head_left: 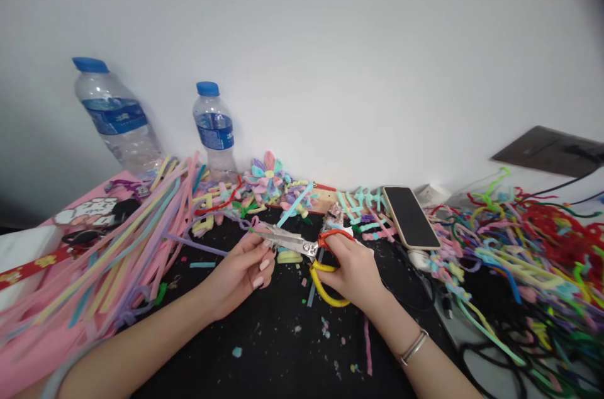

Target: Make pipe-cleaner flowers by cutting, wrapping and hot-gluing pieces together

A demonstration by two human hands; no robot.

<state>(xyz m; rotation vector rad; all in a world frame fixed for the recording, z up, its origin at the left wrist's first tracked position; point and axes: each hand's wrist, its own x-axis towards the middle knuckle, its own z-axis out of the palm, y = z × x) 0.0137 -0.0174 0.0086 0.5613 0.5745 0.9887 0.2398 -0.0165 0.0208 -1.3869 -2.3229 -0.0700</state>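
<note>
In my right hand is a pair of scissors with one red and one yellow handle. Its blades point left and reach the fingertips of my left hand. The blades look nearly closed. My left thumb and fingers pinch a small fuzzy pipe cleaner piece; a pink loop of it shows above the fingertips. The rest is hidden by the fingers and blades. A light blue pipe cleaner slants up just behind the blades. Short scraps lie on the black work surface below my hands.
Long pastel pipe cleaners spread over the left side. Two bottles with blue caps stand by the wall. A pipe cleaner flower lies at the back. Right are a phone, cables and tangled pipe cleaners.
</note>
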